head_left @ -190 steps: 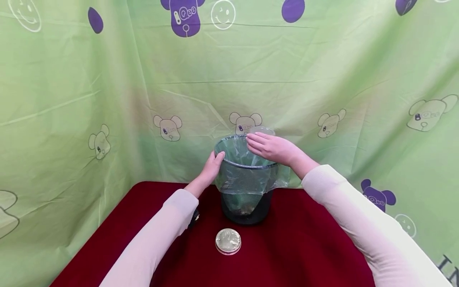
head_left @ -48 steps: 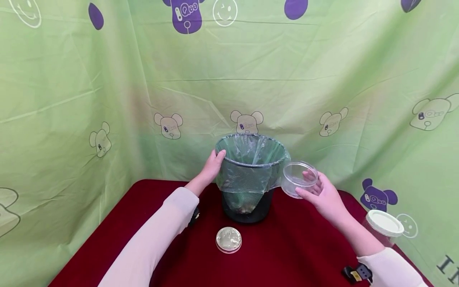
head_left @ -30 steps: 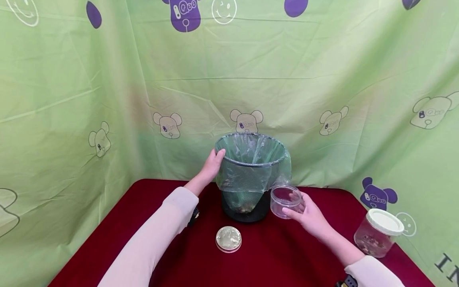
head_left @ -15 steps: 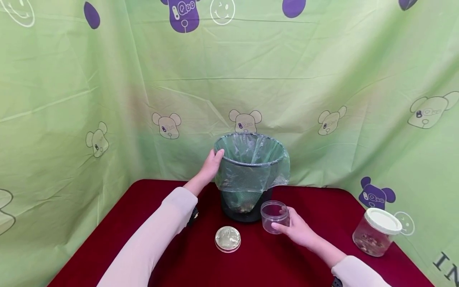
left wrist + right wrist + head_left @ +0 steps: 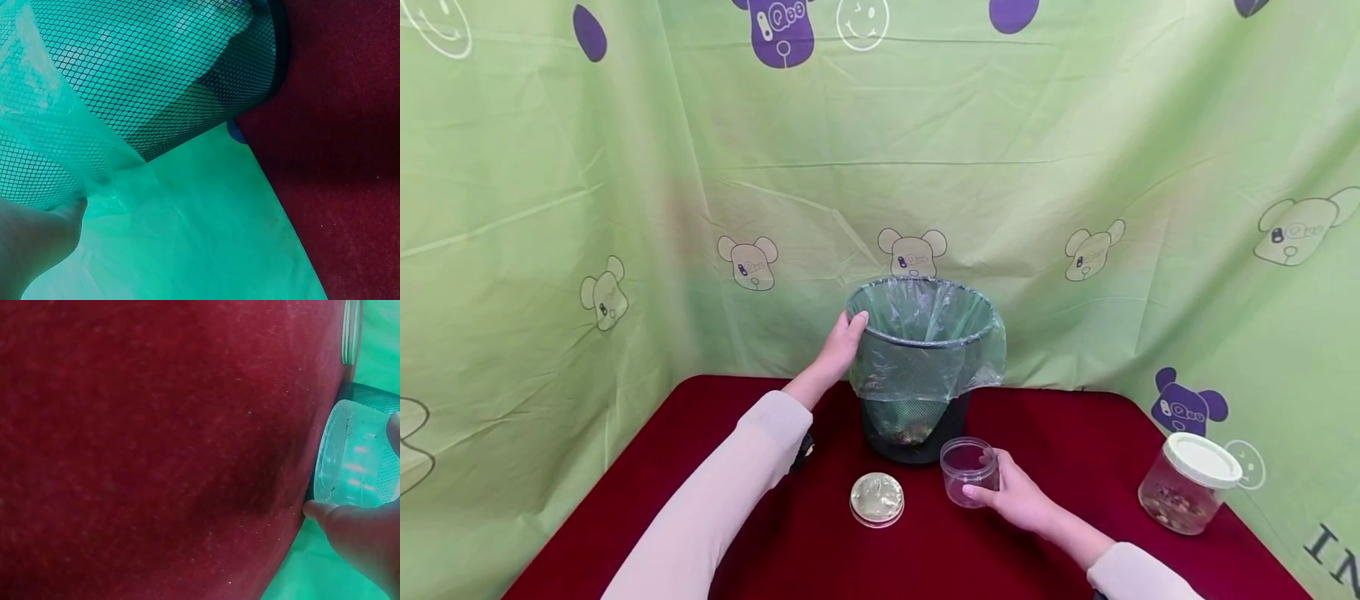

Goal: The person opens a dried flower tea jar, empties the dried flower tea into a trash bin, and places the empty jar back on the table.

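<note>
My left hand (image 5: 841, 343) grips the left rim of a black mesh wastebasket (image 5: 913, 417), thumb over the edge. A thin clear bin liner (image 5: 917, 375) folds over that rim and hangs down outside; some bits lie at its bottom. In the left wrist view the hand (image 5: 44, 240) holds the liner against the mesh. My right hand (image 5: 1018, 498) holds a clear, lidless plastic jar (image 5: 968, 475) upright, its thumb in front and fingers behind. The right wrist view puts the jar (image 5: 353, 456) close over the red cloth, with nothing seen inside.
A gold-coloured round lid (image 5: 877, 498) lies on the red cloth (image 5: 1015, 558) in front of the wastebasket. At the right edge stands a clear jar with a white lid (image 5: 1187, 487), small brownish pieces inside. A green printed curtain (image 5: 820, 200) surrounds the table.
My right hand has brought the jar from above the wastebasket's mouth out to the right, then down and nearer, in front of it. The white-lidded jar came into sight. My left hand stayed put.
</note>
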`<act>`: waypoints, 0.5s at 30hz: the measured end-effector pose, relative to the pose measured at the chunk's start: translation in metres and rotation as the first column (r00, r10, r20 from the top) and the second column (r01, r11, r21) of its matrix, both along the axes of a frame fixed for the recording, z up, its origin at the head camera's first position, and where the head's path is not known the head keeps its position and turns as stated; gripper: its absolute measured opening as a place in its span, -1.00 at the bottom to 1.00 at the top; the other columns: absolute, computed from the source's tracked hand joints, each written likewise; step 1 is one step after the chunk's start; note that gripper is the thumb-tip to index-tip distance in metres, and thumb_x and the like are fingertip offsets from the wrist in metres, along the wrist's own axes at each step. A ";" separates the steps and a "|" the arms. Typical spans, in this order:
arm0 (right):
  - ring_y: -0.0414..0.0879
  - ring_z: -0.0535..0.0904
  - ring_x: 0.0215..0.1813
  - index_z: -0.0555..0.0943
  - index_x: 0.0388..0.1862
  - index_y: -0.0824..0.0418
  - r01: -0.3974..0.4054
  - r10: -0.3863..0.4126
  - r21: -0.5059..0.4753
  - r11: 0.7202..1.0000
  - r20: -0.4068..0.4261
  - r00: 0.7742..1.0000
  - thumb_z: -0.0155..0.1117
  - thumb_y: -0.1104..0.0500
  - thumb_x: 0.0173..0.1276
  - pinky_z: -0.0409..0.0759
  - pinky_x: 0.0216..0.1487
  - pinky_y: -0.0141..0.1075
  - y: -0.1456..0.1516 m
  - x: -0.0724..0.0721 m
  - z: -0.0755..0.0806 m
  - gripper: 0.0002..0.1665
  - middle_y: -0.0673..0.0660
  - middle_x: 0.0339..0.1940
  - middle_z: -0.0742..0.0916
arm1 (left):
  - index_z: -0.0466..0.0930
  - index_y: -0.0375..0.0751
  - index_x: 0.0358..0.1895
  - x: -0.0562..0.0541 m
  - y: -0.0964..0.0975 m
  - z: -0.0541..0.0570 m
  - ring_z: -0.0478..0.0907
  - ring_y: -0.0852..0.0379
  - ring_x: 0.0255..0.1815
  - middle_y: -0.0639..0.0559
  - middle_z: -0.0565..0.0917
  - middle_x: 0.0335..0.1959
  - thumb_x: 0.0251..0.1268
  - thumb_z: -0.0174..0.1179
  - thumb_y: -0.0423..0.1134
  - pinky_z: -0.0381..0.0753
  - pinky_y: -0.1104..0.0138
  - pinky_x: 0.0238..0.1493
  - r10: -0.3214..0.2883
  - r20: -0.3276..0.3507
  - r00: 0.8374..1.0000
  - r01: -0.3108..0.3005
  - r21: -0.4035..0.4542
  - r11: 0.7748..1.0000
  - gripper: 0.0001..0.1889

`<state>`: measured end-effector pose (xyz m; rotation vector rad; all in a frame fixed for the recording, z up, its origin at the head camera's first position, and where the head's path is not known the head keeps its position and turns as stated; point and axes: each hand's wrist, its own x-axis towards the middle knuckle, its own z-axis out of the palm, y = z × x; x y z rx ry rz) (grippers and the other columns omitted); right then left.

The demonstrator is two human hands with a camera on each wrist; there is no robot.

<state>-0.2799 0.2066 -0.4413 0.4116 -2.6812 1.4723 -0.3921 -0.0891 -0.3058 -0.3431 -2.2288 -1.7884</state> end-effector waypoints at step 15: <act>0.29 0.46 0.22 0.28 0.17 0.58 -0.073 0.073 0.001 0.997 -0.010 0.997 0.51 0.27 0.10 0.44 0.18 0.03 0.006 0.000 -0.007 -0.20 0.47 0.13 0.54 | 0.15 -0.33 0.41 0.000 -0.001 -0.001 0.27 -0.11 0.31 -0.26 0.34 0.31 0.50 -0.13 -0.01 0.20 0.09 0.36 0.012 0.007 1.000 -0.012 -0.003 1.000 -0.41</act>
